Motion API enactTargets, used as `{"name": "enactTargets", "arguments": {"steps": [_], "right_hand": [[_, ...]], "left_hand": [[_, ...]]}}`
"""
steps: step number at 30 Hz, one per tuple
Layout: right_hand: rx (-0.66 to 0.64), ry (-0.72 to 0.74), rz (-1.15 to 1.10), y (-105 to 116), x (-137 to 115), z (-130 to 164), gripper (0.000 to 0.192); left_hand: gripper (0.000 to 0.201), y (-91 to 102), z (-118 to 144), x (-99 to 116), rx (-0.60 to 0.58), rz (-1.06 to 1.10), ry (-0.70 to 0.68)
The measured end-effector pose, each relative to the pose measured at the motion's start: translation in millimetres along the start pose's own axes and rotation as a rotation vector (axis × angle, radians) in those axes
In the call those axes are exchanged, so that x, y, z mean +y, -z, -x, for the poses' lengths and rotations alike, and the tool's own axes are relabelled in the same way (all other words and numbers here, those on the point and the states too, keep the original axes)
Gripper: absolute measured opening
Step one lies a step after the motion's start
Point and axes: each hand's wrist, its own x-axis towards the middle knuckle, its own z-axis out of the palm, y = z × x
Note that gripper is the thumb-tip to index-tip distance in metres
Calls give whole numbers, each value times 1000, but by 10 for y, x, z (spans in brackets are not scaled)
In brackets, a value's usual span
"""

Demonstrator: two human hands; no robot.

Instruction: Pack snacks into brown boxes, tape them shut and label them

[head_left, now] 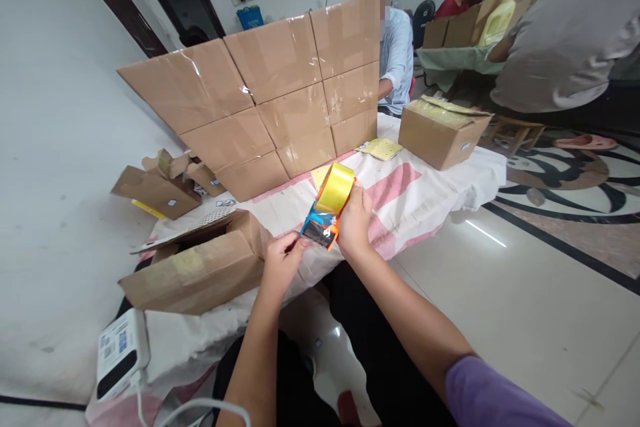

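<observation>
At the centre of the frame we see the right hand point(354, 221) closed around an orange-and-blue handheld tape dispenser point(320, 227) carrying a yellow tape roll point(335, 188). The left hand point(281, 260) pinches its lower edge with fingertips, just right of an open brown cardboard box point(200, 273).

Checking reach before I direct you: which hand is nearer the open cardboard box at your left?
Left. The left hand is right beside the open cardboard box, pinching the tape dispenser's end; the right hand grips the dispenser farther right.
</observation>
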Motion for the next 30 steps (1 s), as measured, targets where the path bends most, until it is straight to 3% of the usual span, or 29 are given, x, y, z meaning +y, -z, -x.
{"name": "enactTargets", "arguments": {"steps": [14,18,22,30], "right_hand": [[65,-351,-239,-36,144,-107,17],[95,-310,-217,-9,141,-168,14],[69,-252,-204,14,128,-197,13],[44,-174,-110,34,154,-165,16]], "left_hand": [[42,-89,-50,25,111,-52,-26],[44,-118,-99,-10,36,-64,-32],[34,-122,-137,-27,-40,-33,-30],[34,-112,-133,-69,-74,-77,13]]}}
